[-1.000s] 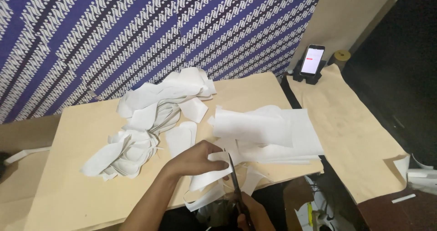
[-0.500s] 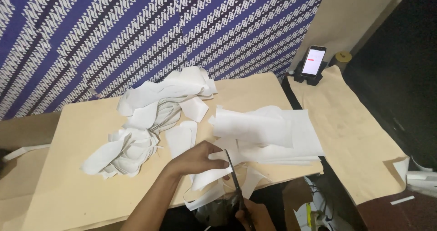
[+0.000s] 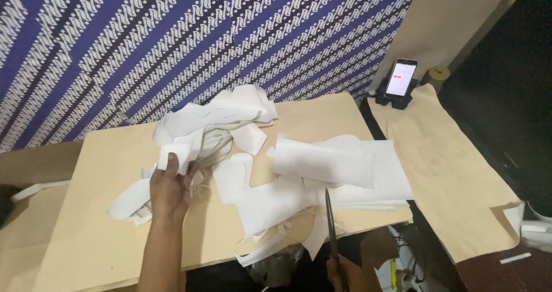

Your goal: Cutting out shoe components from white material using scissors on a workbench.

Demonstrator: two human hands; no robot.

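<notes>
- The left hand (image 3: 171, 189) reaches out from the lower edge over the table (image 3: 103, 243), back of the hand up, forearm running straight toward the camera.
- Its thumb and fingers pinch a small white paper scrap (image 3: 175, 155), held up at the fingertips just above the heap of paper cuttings (image 3: 190, 148).
- The right hand (image 3: 340, 269) shows only in part at the bottom edge, below the table's front rim; it grips the handles of the scissors (image 3: 330, 223), but how its fingers sit cannot be told.
- The scissors point up and away from the person, dark blades together, tip lying over the stack of white sheets (image 3: 336, 165).
- The scrap is plain white, roughly square, with a slightly curled edge.
- The cuttings lie loose and crumpled on the left half of the tan table; the flat sheets sit on the right half, some strips hanging over the front edge.
- A phone (image 3: 401, 79) with a lit white screen stands upright in a dark holder at the far right corner, on a second sheet of brown paper (image 3: 448, 165).
- A small yellow roll (image 3: 440, 73) sits just beside the phone.
- Blue cloth (image 3: 172, 39) with a white wavy pattern covers the wall behind.
</notes>
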